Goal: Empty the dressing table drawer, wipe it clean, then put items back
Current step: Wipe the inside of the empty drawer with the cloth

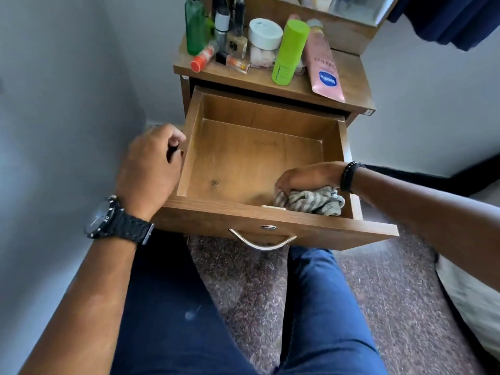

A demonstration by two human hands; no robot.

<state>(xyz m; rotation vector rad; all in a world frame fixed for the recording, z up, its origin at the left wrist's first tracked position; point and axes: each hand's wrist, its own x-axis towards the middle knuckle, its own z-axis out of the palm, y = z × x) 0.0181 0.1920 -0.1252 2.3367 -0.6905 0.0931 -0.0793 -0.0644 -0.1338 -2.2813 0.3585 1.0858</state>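
Observation:
The wooden drawer (238, 158) is pulled far out of the dressing table and holds nothing but a cloth. My right hand (305, 178) presses a crumpled grey striped cloth (313, 201) into the drawer's near right corner. My left hand (151, 166), fingers curled, rests against the outside of the drawer's left wall. On the table top (349, 74) stand the toiletries: a lime green tube (289, 52), a pink lotion tube (323, 63), a white jar (265, 33), a green bottle (194, 25) and several small bottles.
A metal handle (262, 243) hangs on the drawer front, above my knees in blue jeans (319, 307). A grey wall stands close on the left. A bed edge (470, 301) lies at the right, and speckled floor shows below.

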